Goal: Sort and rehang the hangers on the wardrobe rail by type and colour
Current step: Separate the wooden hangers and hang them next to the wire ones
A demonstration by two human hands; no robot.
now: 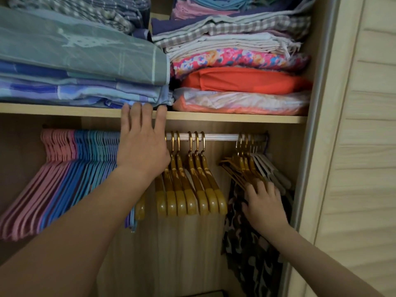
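Hangers [242, 168] under right hand [264, 205]

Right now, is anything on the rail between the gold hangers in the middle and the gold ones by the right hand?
No. The rail is bare between the middle gold hangers and the right gold hangers, which the right hand touches.

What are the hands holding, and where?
The left hand holds nothing; its straight fingers rest on the shelf edge. The right hand touches the arms of the gold hangers; a real grip cannot be told.
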